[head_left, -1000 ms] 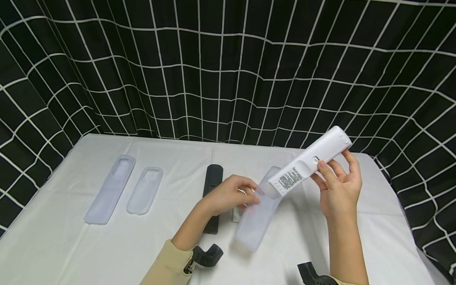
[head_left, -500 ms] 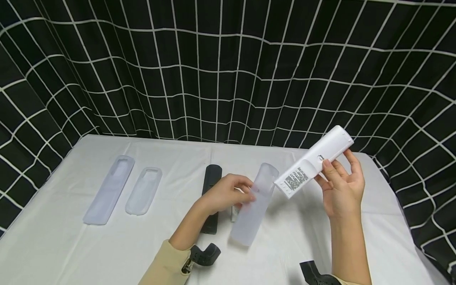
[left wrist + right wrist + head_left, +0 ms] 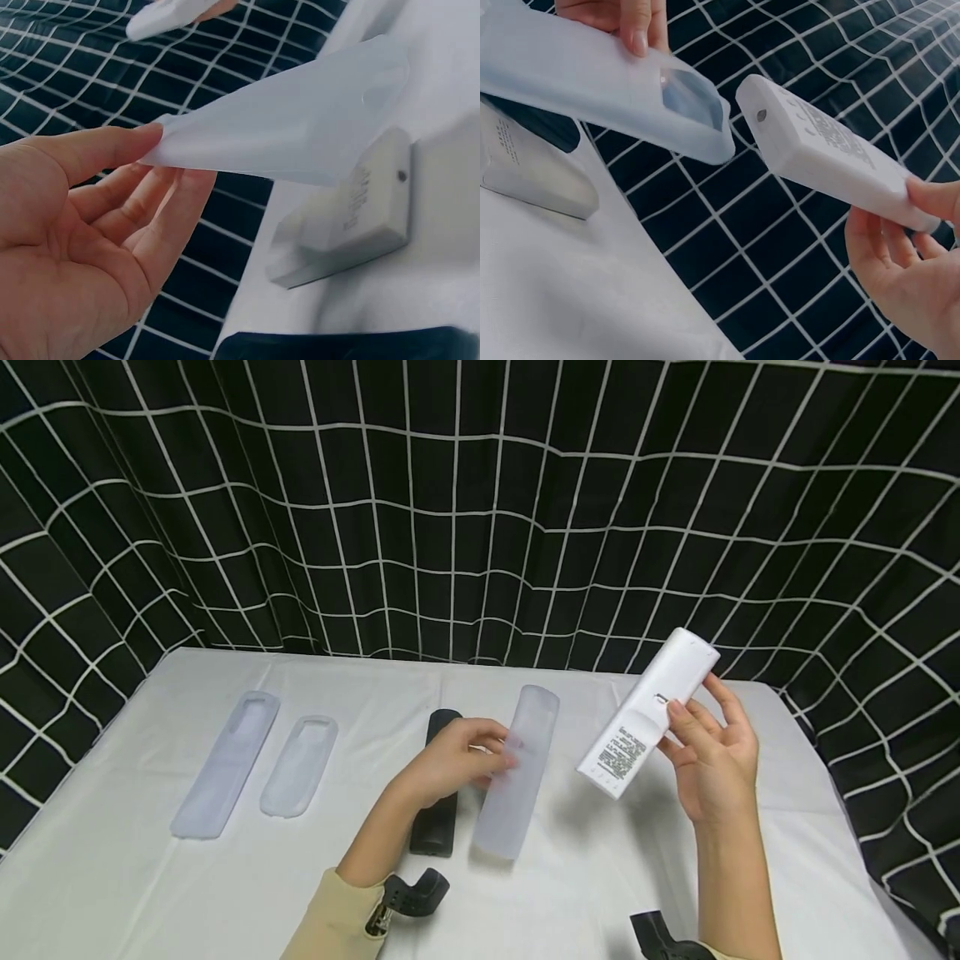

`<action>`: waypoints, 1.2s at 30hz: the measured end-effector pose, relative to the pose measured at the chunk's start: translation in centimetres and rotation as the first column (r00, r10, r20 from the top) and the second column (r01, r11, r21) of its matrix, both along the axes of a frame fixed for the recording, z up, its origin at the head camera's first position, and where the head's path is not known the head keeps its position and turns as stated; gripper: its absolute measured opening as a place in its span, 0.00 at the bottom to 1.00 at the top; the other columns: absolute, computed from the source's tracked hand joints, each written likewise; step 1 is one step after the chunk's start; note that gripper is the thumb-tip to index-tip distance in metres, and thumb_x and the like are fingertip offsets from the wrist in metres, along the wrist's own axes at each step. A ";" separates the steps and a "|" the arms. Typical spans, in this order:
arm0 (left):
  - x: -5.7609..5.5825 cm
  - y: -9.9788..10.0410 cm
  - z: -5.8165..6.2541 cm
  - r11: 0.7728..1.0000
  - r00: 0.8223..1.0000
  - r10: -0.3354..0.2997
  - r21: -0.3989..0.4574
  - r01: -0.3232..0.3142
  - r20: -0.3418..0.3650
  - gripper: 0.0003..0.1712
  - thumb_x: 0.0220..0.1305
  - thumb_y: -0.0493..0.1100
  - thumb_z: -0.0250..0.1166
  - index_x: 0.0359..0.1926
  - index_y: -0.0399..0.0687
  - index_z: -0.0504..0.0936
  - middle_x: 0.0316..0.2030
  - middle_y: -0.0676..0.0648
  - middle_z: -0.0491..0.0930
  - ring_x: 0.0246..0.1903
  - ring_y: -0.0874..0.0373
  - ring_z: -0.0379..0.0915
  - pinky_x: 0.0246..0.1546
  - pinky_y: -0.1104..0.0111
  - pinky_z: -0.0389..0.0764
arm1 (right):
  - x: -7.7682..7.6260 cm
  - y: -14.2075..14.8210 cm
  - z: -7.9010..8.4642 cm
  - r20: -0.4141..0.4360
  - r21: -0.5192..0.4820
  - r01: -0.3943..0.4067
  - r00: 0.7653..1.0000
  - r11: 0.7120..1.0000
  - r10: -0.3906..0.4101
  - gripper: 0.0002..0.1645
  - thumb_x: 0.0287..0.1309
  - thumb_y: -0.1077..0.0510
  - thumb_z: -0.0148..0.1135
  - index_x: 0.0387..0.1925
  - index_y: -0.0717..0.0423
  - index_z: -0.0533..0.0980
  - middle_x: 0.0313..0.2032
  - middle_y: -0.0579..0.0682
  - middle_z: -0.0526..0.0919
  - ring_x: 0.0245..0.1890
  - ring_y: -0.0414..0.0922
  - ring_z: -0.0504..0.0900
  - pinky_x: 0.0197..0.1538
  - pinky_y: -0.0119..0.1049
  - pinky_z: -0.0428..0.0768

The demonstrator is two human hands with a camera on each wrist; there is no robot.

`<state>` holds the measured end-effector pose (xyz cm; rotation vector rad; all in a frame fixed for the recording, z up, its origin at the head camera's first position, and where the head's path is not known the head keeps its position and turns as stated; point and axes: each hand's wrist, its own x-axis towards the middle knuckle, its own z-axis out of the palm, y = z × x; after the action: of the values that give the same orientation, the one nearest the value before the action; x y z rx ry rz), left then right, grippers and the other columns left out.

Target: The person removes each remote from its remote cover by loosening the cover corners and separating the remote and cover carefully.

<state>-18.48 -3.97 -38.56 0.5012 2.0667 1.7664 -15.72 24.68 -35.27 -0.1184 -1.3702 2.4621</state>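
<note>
My left hand [image 3: 457, 760] pinches a translucent remote control cover [image 3: 517, 785] by its side, between thumb and fingers. The cover hangs a little above the table, and its cut-out opening shows in the right wrist view on the cover [image 3: 592, 75]. A white remote control [image 3: 678, 664] is in my right hand [image 3: 716, 760], held tilted with its labelled back towards me. The remote's lower end stands apart from the cover. Below the cover, a second white remote control [image 3: 367, 202] lies on the table, hidden in the head view.
On the white-covered table [image 3: 112, 877], a black remote control [image 3: 435, 831] lies partly behind my left hand. Two more translucent covers, one long [image 3: 225, 772] and one shorter [image 3: 300, 768], lie at the left. A black curtain with white grid lines [image 3: 337, 527] hangs behind the table.
The white remote's end, over the cover earlier, has come away from it. My left hand has moved left with the cover, which now stands more upright in the head view.
</note>
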 end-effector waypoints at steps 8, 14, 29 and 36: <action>-0.3 -1.2 0.5 0.999 0.999 0.032 0.023 -0.032 0.002 0.20 0.70 0.33 0.66 0.59 0.27 0.79 0.46 0.36 0.86 0.36 0.59 0.83 0.45 0.58 0.90 | 0.1 0.1 -0.1 0.036 0.103 -0.058 0.998 0.993 0.054 0.34 0.69 0.73 0.61 0.72 0.52 0.67 0.43 0.50 0.88 0.39 0.43 0.89 0.42 0.36 0.88; -0.4 -2.2 0.7 0.998 0.998 0.059 -0.003 -0.059 -0.004 0.20 0.70 0.34 0.66 0.60 0.28 0.79 0.47 0.37 0.87 0.37 0.61 0.81 0.44 0.62 0.89 | 0.1 0.0 -0.3 0.059 0.165 -0.097 0.994 0.982 0.088 0.32 0.70 0.72 0.61 0.70 0.50 0.68 0.42 0.48 0.89 0.40 0.42 0.89 0.41 0.35 0.88; -0.4 -4.6 0.9 0.995 0.995 0.097 -0.001 -0.097 -0.005 0.19 0.71 0.34 0.65 0.60 0.29 0.80 0.47 0.38 0.87 0.43 0.58 0.83 0.48 0.59 0.89 | -0.1 -0.2 -0.9 0.098 0.309 -0.188 0.981 0.932 0.165 0.34 0.71 0.71 0.61 0.73 0.54 0.63 0.42 0.44 0.89 0.40 0.40 0.88 0.41 0.33 0.88; -0.4 -6.0 0.8 0.994 0.994 0.108 0.018 -0.108 0.005 0.19 0.72 0.33 0.64 0.60 0.27 0.78 0.44 0.42 0.85 0.40 0.60 0.83 0.49 0.59 0.89 | -0.1 -0.2 -1.0 0.114 0.336 -0.215 0.976 0.917 0.187 0.36 0.71 0.71 0.60 0.75 0.57 0.60 0.43 0.43 0.88 0.42 0.39 0.88 0.41 0.33 0.88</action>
<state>-18.89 -9.92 -37.71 0.3970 2.1132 1.8465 -15.84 24.50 -36.30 0.0068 -1.9151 2.3467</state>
